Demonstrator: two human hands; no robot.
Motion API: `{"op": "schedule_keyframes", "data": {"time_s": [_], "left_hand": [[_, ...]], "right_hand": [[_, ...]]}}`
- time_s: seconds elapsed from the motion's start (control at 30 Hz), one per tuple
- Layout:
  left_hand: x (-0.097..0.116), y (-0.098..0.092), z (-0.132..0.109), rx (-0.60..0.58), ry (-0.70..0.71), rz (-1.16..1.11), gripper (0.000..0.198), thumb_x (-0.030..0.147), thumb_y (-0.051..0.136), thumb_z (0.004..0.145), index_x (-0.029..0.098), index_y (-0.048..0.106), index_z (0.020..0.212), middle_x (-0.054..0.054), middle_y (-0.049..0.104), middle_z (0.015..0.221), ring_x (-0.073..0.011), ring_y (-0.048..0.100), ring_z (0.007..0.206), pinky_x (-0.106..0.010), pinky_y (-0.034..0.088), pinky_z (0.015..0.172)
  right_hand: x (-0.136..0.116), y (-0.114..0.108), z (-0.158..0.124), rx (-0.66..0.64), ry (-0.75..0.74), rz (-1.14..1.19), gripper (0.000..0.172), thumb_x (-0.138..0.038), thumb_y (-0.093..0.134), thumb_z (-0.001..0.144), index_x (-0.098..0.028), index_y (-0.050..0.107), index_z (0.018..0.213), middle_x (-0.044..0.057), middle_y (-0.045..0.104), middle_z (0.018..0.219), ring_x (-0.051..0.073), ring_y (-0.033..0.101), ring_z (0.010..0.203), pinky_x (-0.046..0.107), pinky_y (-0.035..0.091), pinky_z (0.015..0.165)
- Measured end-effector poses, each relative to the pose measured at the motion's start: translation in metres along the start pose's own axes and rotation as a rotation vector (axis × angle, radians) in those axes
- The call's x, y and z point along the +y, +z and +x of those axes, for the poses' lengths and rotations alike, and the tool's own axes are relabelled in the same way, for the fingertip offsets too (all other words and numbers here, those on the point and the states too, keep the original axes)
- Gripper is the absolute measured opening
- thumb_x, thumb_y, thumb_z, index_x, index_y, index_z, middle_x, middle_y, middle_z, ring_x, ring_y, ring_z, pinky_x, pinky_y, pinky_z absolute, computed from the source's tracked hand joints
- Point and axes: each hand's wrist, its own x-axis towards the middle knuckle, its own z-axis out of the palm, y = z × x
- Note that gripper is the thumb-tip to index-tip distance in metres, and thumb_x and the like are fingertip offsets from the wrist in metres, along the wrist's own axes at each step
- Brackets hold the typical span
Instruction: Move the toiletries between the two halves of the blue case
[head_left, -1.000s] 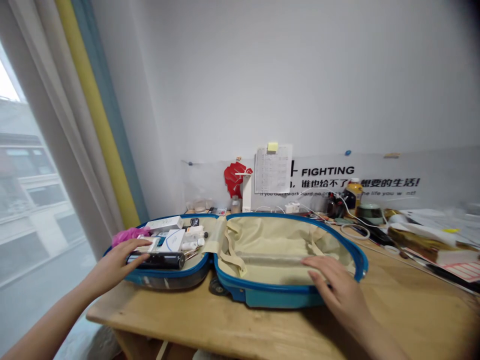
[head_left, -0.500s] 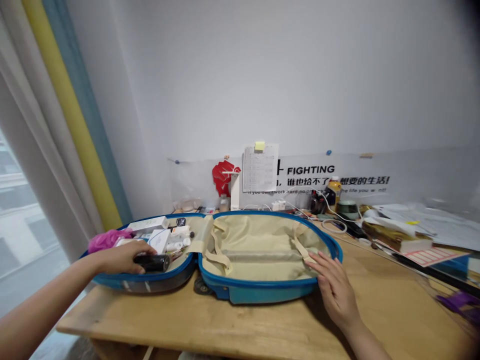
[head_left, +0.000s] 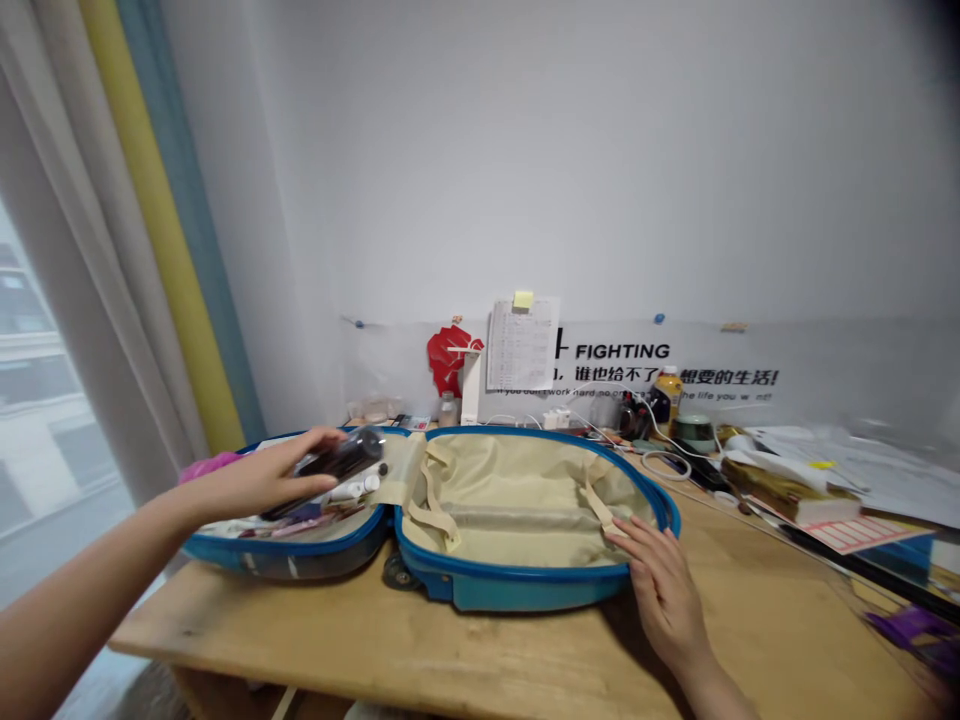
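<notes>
A small blue suitcase (head_left: 517,587) lies open on the wooden desk (head_left: 465,660). Its left half (head_left: 300,552) holds several small toiletry items and a pink cloth (head_left: 206,466). Its right half has a bare beige lining (head_left: 517,490) with straps. My left hand (head_left: 259,482) is closed around a dark cylindrical bottle (head_left: 346,458), lifted and tilted above the left half. My right hand (head_left: 664,590) rests flat with fingers spread on the near right rim of the suitcase.
Along the wall stand a red fist sign (head_left: 446,358), a pinned paper (head_left: 523,343), small bottles (head_left: 667,390), a green jar (head_left: 694,430) and white cables (head_left: 664,462). Books and papers (head_left: 795,485) cover the desk's right side. Curtains (head_left: 142,230) hang at the left by a window.
My left hand has lifted the dark bottle out of the left half and tilted it upward. My right hand has stayed on the rim.
</notes>
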Motion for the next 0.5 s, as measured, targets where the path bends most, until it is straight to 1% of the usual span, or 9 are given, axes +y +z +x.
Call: {"op": "schedule_keyframes", "data": {"time_s": [0.07, 0.13, 0.2, 0.27, 0.3, 0.37, 0.43, 0.5], "left_hand": [[0.035, 0.005, 0.008, 0.037, 0.131, -0.031, 0.059, 0.056, 0.054, 0.079, 0.026, 0.044, 0.129, -0.003, 0.055, 0.133, -0.0250, 0.051, 0.120, -0.035, 0.038, 0.103], [0.069, 0.016, 0.019, 0.026, 0.273, -0.065, 0.057, 0.051, 0.056, 0.081, 0.025, 0.044, 0.130, -0.004, 0.054, 0.133, -0.0243, 0.051, 0.120, -0.035, 0.039, 0.102], [0.099, 0.031, 0.035, -0.018, 0.390, -0.094, 0.054, 0.045, 0.058, 0.082, 0.025, 0.044, 0.131, -0.005, 0.055, 0.132, -0.0230, 0.053, 0.118, -0.034, 0.041, 0.100], [0.122, 0.051, 0.053, -0.060, 0.473, -0.105, 0.053, 0.041, 0.059, 0.083, 0.025, 0.045, 0.131, -0.006, 0.056, 0.131, -0.0222, 0.054, 0.117, -0.033, 0.040, 0.100], [0.132, 0.062, 0.063, -0.082, 0.495, -0.099, 0.053, 0.040, 0.060, 0.083, 0.025, 0.045, 0.131, -0.006, 0.055, 0.132, -0.0221, 0.053, 0.118, -0.033, 0.040, 0.101], [0.147, 0.085, 0.081, -0.148, 0.490, -0.060, 0.054, 0.040, 0.059, 0.084, 0.024, 0.043, 0.133, -0.007, 0.054, 0.134, -0.0226, 0.052, 0.120, -0.033, 0.039, 0.102], [0.156, 0.109, 0.096, -0.238, 0.452, -0.017, 0.056, 0.043, 0.058, 0.085, 0.023, 0.042, 0.135, -0.009, 0.053, 0.135, -0.0241, 0.053, 0.120, -0.034, 0.040, 0.100], [0.161, 0.131, 0.105, -0.338, 0.419, 0.013, 0.058, 0.048, 0.058, 0.084, 0.021, 0.045, 0.133, -0.011, 0.057, 0.132, -0.0258, 0.056, 0.116, -0.035, 0.044, 0.096]], "right_hand": [[0.001, 0.001, -0.001, 0.007, -0.003, 0.001, 0.035, -0.033, 0.035, 0.093, -0.026, 0.068, 0.104, 0.005, 0.069, 0.112, 0.023, 0.060, 0.113, 0.047, 0.039, 0.102], [0.001, 0.002, -0.002, 0.009, 0.001, -0.004, 0.035, -0.032, 0.035, 0.093, -0.026, 0.067, 0.107, 0.005, 0.068, 0.115, 0.023, 0.059, 0.115, 0.047, 0.039, 0.102], [0.001, 0.002, -0.002, 0.010, 0.010, -0.014, 0.037, -0.033, 0.034, 0.093, -0.026, 0.065, 0.112, 0.006, 0.066, 0.118, 0.023, 0.057, 0.117, 0.048, 0.040, 0.102], [0.000, 0.003, -0.003, 0.011, 0.017, -0.019, 0.039, -0.033, 0.032, 0.094, -0.027, 0.064, 0.116, 0.006, 0.065, 0.121, 0.023, 0.056, 0.120, 0.049, 0.040, 0.101], [0.000, 0.003, -0.003, 0.009, 0.020, -0.018, 0.040, -0.034, 0.032, 0.094, -0.027, 0.063, 0.117, 0.007, 0.065, 0.122, 0.024, 0.055, 0.120, 0.049, 0.040, 0.101], [0.000, 0.002, -0.003, -0.004, 0.033, -0.017, 0.041, -0.035, 0.031, 0.094, -0.026, 0.063, 0.117, 0.007, 0.064, 0.122, 0.024, 0.055, 0.120, 0.050, 0.040, 0.101], [0.000, 0.002, -0.003, -0.005, 0.036, -0.018, 0.041, -0.035, 0.031, 0.094, -0.026, 0.064, 0.117, 0.007, 0.065, 0.121, 0.024, 0.055, 0.120, 0.050, 0.041, 0.101], [0.000, 0.001, -0.002, 0.010, 0.016, -0.022, 0.039, -0.034, 0.032, 0.095, -0.027, 0.063, 0.117, 0.007, 0.065, 0.121, 0.024, 0.055, 0.120, 0.049, 0.041, 0.100]]}}
